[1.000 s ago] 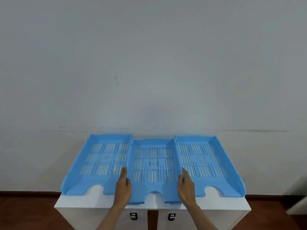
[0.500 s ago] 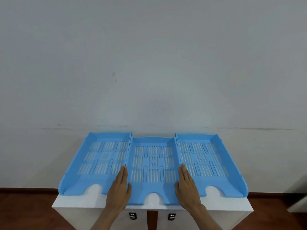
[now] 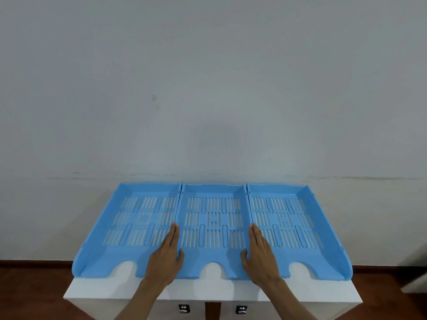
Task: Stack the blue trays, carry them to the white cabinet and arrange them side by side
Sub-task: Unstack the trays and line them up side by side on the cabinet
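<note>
Three light blue slotted trays lie side by side on top of the white cabinet (image 3: pixel 104 288): the left tray (image 3: pixel 138 218), the middle tray (image 3: pixel 213 217) and the right tray (image 3: pixel 286 218). Their side walls touch and their front edges are nearly in line. My left hand (image 3: pixel 165 257) straddles the middle tray's left wall, thumb inside that tray, fingers stretched into the left tray. My right hand (image 3: pixel 261 255) mirrors it on the middle tray's right wall, fingers lying in the right tray.
The cabinet backs onto a plain grey-white wall (image 3: pixel 208 88). Two small dark door handles (image 3: pixel 184 308) show on the cabinet front below the top. Dark wooden floor (image 3: pixel 30 292) lies on both sides, and a pale object (image 3: pixel 416 282) sits at the far right edge.
The middle tray has slid back from sticking out at the front to nearly level with its neighbours. Both hands moved forward with it and now lie flatter along its walls.
</note>
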Action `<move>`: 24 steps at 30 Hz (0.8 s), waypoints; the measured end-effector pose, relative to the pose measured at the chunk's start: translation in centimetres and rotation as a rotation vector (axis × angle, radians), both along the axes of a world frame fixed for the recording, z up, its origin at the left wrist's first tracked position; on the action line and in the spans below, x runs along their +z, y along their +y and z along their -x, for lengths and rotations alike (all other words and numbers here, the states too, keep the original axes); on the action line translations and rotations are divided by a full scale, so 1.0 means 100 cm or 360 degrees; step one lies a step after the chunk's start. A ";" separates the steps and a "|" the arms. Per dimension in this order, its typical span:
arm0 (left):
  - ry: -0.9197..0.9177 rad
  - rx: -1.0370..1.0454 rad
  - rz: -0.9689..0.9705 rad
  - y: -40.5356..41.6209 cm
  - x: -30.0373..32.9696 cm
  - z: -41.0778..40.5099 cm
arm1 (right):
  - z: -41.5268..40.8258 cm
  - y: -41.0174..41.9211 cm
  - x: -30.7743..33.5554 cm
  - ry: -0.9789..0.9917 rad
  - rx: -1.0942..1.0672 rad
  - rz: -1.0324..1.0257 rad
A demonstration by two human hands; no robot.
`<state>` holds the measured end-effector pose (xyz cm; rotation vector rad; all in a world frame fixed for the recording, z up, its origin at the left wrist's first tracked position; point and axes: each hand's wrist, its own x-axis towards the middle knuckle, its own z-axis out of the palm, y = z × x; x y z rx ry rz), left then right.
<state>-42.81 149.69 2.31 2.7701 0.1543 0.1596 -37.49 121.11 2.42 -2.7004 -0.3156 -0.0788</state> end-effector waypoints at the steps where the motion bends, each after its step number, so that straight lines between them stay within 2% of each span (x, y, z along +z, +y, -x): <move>1: 0.0005 -0.0003 -0.0002 0.001 -0.001 -0.004 | -0.003 0.001 0.001 0.0001 0.0003 -0.0003; 11: 0.0058 -0.0086 0.0138 0.013 -0.002 -0.039 | -0.040 0.003 0.006 0.0089 0.0167 -0.0172; 15: 0.0032 -0.0162 0.0380 0.020 0.004 -0.035 | -0.036 -0.001 0.014 0.0160 0.0208 -0.0319; 19: -0.0048 -0.0033 0.0596 0.020 0.019 -0.048 | -0.046 0.000 0.026 0.0283 0.0055 -0.0555; 24: 0.0111 0.0128 0.0876 0.011 0.026 -0.077 | -0.069 0.011 0.032 0.0536 -0.0161 -0.0728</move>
